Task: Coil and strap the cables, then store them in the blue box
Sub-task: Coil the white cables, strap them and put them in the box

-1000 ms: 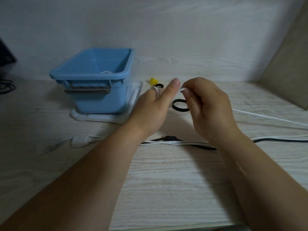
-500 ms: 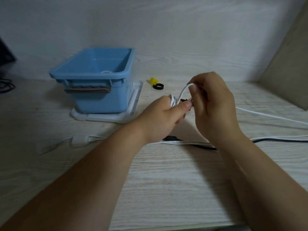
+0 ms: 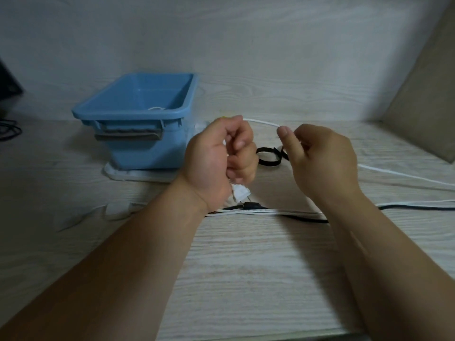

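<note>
Left hand (image 3: pixel 216 156) has its fingers curled round the white cable (image 3: pixel 261 122), plug (image 3: pixel 240 193) poking out under the fist; right hand (image 3: pixel 320 163) pinches the same cable between thumb and forefinger, short span held up between them; black strap (image 3: pixel 267 157) lies on the tabletop (image 3: pixel 246 267) just behind; blue box (image 3: pixel 128 116) sits back left by the wall; plenty of open wood toward the near edge.

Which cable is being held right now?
The thin white cable, gripped by the left hand and pinched by the right hand; the black cable lies untouched on the table.
</note>
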